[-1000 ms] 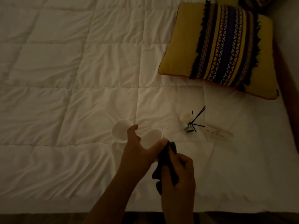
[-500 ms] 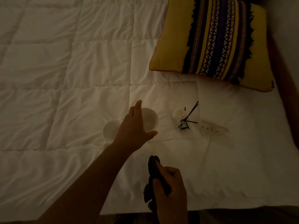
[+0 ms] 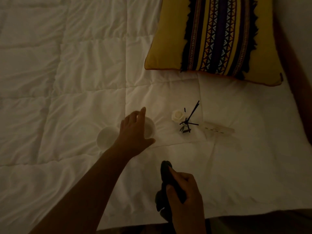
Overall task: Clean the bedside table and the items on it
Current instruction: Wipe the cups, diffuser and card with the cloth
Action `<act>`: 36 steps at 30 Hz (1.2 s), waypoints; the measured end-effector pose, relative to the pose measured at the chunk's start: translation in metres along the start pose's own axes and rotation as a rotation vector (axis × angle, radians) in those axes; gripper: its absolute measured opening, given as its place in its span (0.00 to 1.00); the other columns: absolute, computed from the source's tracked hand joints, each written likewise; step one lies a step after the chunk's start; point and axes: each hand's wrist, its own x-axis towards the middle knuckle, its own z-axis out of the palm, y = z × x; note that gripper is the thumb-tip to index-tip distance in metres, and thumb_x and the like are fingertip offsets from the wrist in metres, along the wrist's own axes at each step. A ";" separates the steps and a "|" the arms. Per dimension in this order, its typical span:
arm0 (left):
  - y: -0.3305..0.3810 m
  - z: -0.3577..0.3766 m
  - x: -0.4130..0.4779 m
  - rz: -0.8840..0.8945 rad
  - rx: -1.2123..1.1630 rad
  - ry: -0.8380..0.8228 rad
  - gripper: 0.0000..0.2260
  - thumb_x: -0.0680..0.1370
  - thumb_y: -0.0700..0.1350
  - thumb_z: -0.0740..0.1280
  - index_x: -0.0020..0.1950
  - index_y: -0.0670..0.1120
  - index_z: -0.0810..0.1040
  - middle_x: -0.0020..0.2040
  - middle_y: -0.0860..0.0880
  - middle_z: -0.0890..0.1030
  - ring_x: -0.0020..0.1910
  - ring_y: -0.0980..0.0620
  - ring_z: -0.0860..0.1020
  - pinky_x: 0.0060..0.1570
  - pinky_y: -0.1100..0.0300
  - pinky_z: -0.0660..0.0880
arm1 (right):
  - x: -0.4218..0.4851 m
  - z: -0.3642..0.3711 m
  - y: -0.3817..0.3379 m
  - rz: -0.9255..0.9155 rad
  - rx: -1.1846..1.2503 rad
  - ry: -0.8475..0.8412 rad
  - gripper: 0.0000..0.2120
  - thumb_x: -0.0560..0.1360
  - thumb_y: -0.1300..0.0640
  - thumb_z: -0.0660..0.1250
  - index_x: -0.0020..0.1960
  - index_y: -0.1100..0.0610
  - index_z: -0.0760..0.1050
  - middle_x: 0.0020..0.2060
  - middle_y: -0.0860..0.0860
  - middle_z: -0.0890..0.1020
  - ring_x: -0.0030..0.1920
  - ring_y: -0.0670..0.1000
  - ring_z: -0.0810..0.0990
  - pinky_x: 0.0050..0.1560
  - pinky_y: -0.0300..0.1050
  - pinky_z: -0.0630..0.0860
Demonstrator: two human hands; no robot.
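Observation:
In dim light, two small white cups stand side by side on a white quilt (image 3: 81, 85). My left hand (image 3: 133, 130) lies spread over the right cup (image 3: 150, 129), fingers at its far rim and thumb splayed off to the side. The left cup (image 3: 106, 137) stands free just left of my wrist. My right hand (image 3: 184, 196) hovers nearer to me, over the quilt's front edge, and grips a bunched dark cloth (image 3: 164, 171). A small reed diffuser (image 3: 186, 123) with black sticks and a white rose (image 3: 177, 115) stands to the right of the cups.
A pale paper card (image 3: 217, 129) lies flat right of the diffuser. A yellow cushion with dark patterned stripes (image 3: 216, 36) rests at the back right. A dark brown bed frame (image 3: 290, 85) runs along the right side. The quilt's front edge is near the bottom.
The left hand carried the cup away from the cloth and set it on the quilt beside the other cup, then opened over it. The right hand drew back with the cloth.

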 end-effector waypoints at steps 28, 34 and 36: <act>0.097 0.070 0.043 -0.101 -0.600 0.117 0.06 0.73 0.45 0.73 0.48 0.53 0.80 0.42 0.60 0.81 0.42 0.67 0.79 0.39 0.79 0.71 | 0.045 -0.107 -0.008 -0.036 0.113 0.156 0.19 0.75 0.67 0.66 0.55 0.43 0.77 0.50 0.49 0.80 0.41 0.35 0.81 0.34 0.25 0.74; 0.108 0.029 0.006 -0.013 -0.766 -0.042 0.06 0.74 0.48 0.72 0.49 0.55 0.80 0.48 0.59 0.84 0.48 0.62 0.82 0.40 0.70 0.78 | 0.066 -0.102 -0.044 -0.183 0.029 0.151 0.19 0.77 0.61 0.65 0.59 0.39 0.74 0.52 0.50 0.77 0.43 0.49 0.83 0.37 0.47 0.84; 0.113 0.012 -0.007 0.019 -0.810 -0.067 0.06 0.74 0.47 0.71 0.49 0.55 0.80 0.48 0.60 0.84 0.47 0.61 0.83 0.41 0.72 0.77 | 0.069 -0.097 -0.058 -0.247 -0.004 0.118 0.19 0.77 0.61 0.64 0.61 0.39 0.74 0.52 0.51 0.77 0.44 0.51 0.83 0.38 0.49 0.83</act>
